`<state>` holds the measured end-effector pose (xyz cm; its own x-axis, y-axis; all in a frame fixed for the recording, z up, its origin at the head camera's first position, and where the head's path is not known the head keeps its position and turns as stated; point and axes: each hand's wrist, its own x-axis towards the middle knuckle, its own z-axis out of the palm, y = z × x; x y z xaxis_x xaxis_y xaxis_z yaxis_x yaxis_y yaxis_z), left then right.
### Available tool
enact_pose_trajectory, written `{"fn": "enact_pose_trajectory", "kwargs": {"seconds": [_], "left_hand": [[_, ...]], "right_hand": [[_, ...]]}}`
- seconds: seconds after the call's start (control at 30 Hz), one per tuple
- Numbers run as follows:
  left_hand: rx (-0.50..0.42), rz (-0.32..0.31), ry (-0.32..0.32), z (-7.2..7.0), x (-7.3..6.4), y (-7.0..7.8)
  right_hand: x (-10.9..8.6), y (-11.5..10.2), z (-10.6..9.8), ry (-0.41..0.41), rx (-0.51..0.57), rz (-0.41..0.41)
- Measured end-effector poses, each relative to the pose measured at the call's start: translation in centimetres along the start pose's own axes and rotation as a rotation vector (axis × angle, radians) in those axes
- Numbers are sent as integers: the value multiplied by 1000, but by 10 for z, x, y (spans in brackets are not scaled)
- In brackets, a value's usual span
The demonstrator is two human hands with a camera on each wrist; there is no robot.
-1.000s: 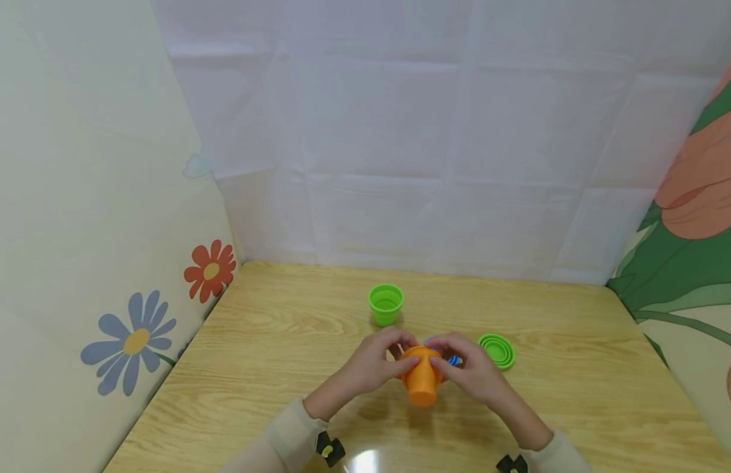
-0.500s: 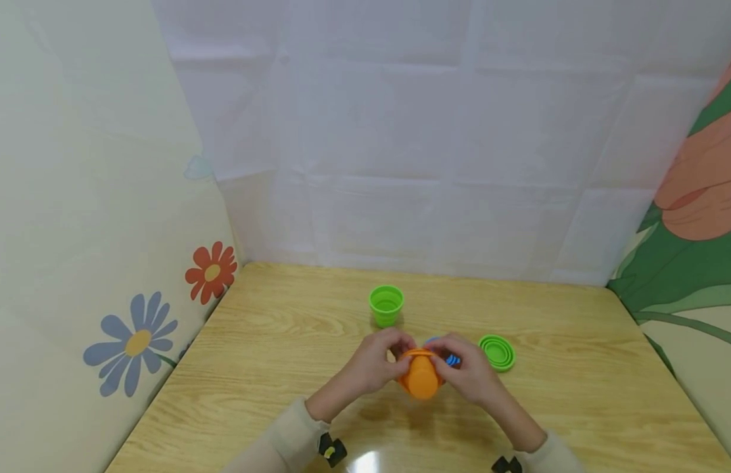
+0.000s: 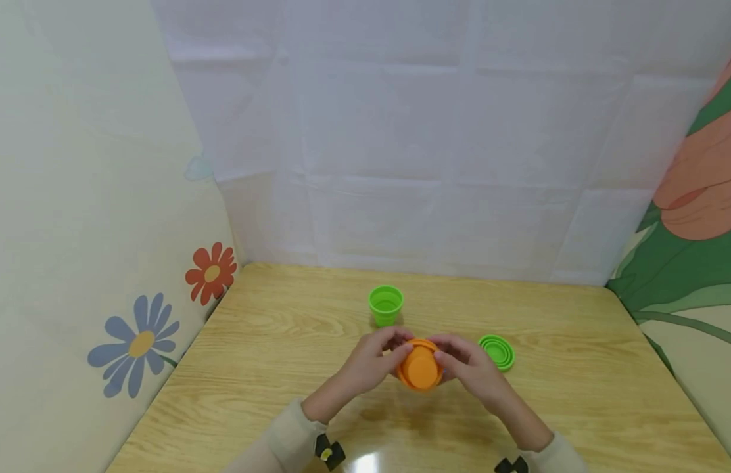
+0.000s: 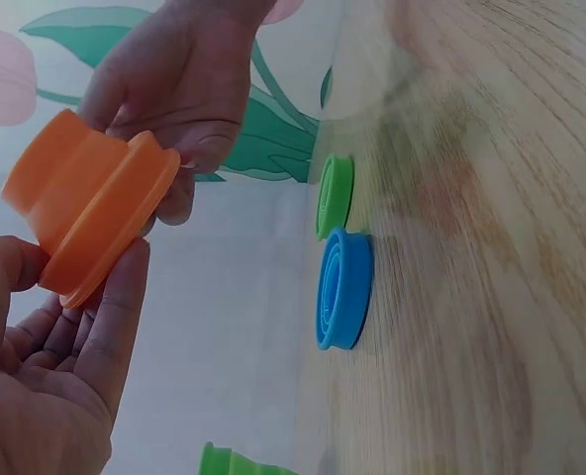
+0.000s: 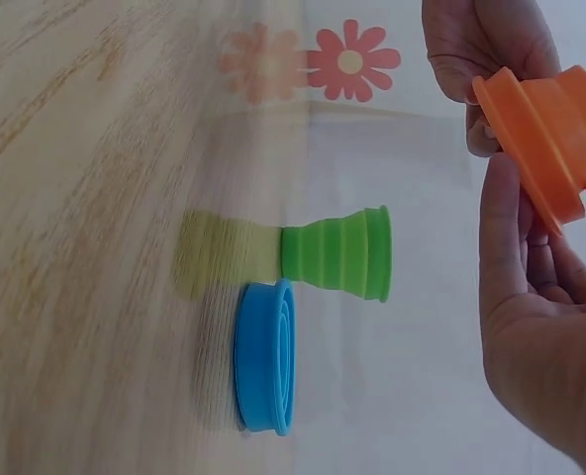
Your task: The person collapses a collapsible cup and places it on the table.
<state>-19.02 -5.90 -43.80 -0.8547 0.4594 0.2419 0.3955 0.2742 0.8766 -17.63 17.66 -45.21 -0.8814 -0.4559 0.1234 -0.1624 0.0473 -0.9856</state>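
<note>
An orange collapsible cup [image 3: 421, 373], partly folded, is held up off the table between both hands, its base turned toward the head camera. On one side my left hand [image 3: 373, 360] pinches the wide rim, thumb on the outer wall and fingers behind. The opposite side is gripped the same way by my right hand [image 3: 476, 371]. Seen from the left wrist, the cup [image 4: 100, 203] shows one wall section still standing out from its broad rim. Beyond the hands, a blue collapsible cup [image 5: 263, 356] lies folded flat on the table; the hands hide it in the head view.
A green collapsible cup [image 3: 386, 305] stands upright and extended behind the left hand. Another green cup [image 3: 496, 353], folded flat, lies to the right of the right hand. White sheeting [image 3: 365, 164] hangs along the back edge of the wooden table [image 3: 271, 328].
The orange cup has grown shorter as its base has been pushed toward the rim, and it has tilted so the base faces the head camera more. Both hands stay on its rim.
</note>
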Motion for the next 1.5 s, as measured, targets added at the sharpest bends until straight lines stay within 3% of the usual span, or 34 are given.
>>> {"fn": "enact_pose_trajectory", "kwargs": {"seconds": [0.23,0.37,0.57,0.83,0.97,1.23,1.5], "left_hand": [[-25,-30,-6,-1,-2,2],[-54,-51,-69,-4,-3,2],[-6,-56,-158,-9,-2,0],[-17,-55,-171,-9,-3,2],[0,-57,-167,-7,-3,3],[57,-43,-131,-1,-1,2],[108,41,-94,1,0,-2]], "right_hand": [[-2,-3,-1,-34,28,-16],[-2,-2,-1,-32,15,-44],[-2,-1,-1,-41,-17,-78],[-2,-4,-5,-120,-106,-5],[-2,-4,-5,-145,-144,-20],[-1,-2,-2,-69,-313,-119],[-1,-2,0,31,-469,-206]]}}
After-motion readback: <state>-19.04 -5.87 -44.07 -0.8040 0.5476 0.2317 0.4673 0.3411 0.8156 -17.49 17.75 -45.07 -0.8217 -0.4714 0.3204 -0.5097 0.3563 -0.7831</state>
